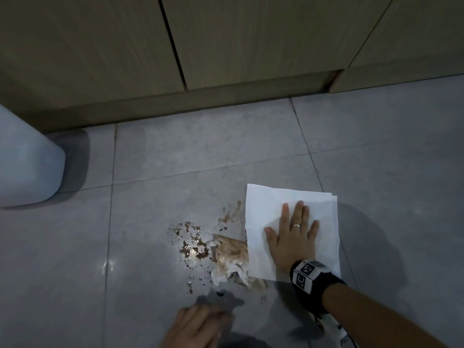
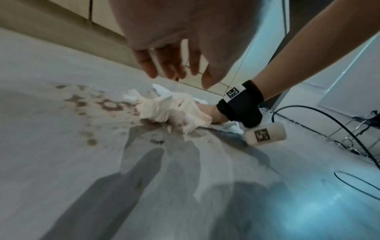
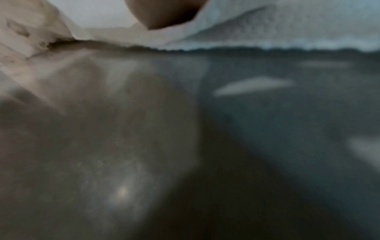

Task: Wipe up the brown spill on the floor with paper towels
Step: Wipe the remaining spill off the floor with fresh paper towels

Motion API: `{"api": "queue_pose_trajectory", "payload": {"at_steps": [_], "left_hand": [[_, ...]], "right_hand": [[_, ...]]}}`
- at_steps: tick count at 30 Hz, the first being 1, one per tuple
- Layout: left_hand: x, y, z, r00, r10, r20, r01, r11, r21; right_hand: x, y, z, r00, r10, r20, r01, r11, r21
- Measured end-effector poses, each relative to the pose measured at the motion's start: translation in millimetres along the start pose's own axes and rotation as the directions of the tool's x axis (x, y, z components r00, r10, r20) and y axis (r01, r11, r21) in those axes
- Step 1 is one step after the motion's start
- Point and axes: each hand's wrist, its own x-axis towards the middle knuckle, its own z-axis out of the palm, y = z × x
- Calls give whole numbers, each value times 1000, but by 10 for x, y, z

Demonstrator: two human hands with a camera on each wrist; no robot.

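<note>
A brown spill (image 1: 192, 243) lies spattered on the grey tiled floor (image 1: 200, 151). My right hand (image 1: 292, 234) presses flat, fingers spread, on a clean white paper towel (image 1: 271, 204) just right of the spill. A crumpled, brown-soaked paper towel (image 1: 232, 257) sits at the clean sheet's left edge, on the spill. My left hand (image 1: 193, 327) hovers low at the bottom of the head view, fingers loose and holding nothing. In the left wrist view the left hand (image 2: 174, 65) hangs above the floor, with the soaked wad (image 2: 164, 112) and spill (image 2: 98, 104) ahead. The right wrist view is blurred, showing the towel's edge (image 3: 267, 32).
Wooden cabinet doors (image 1: 226, 46) with a toe-kick run along the far side. A white rounded container (image 1: 25, 159) stands at the left. A black cable (image 2: 339, 126) lies on the floor behind my right arm.
</note>
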Motion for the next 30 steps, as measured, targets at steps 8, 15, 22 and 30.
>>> {"api": "queue_pose_trajectory", "payload": {"at_steps": [8, 15, 22, 30], "left_hand": [[869, 362, 136, 963, -260, -66, 266, 960, 89], [1068, 575, 206, 765, -613, 195, 587, 790, 179], [1129, 440, 87, 770, -629, 109, 606, 773, 187], [1142, 285, 1, 820, -559, 119, 548, 828, 117]], "right_hand": [[-16, 72, 36, 998, -64, -17, 64, 998, -9], [19, 76, -142, 987, -64, 150, 64, 998, 3], [24, 84, -170, 980, -67, 186, 75, 997, -36], [7, 70, -77, 993, -77, 94, 81, 996, -43]]}}
